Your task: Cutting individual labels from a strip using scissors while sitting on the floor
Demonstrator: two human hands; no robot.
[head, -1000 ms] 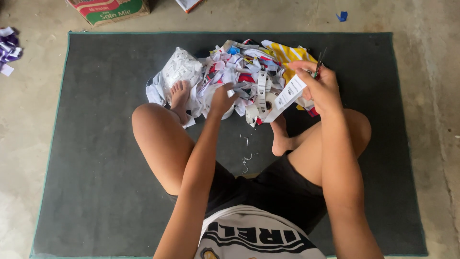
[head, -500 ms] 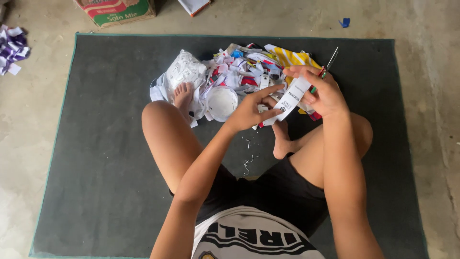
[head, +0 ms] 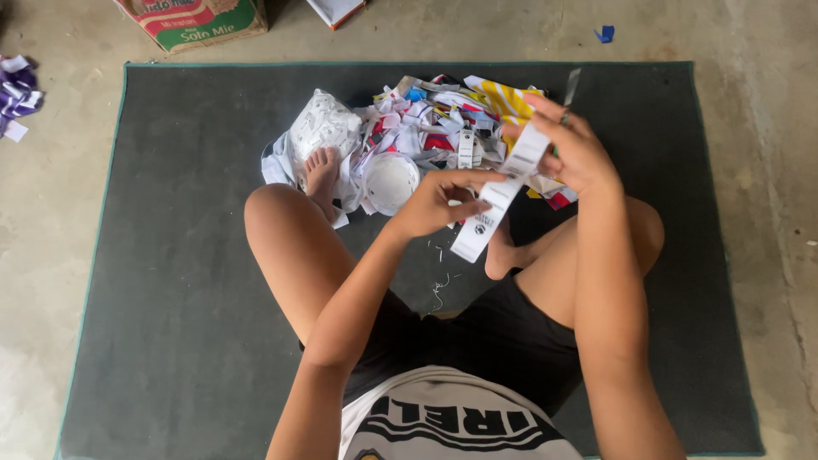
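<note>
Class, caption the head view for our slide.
Seated on a grey mat, both hands hold a white label strip.

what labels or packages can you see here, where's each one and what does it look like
White label strip: long and narrow with dark print, held between left hand and right hand.
Pile of labels: on the dark mat by the feet, mostly white with red, blue and yellow bits.
Cardboard box: top left on the floor, red and green.
Purple scraps: far left on the floor.

Both hands, left hand & right hand, grip white label strip, maybe w/ scissors.
</note>
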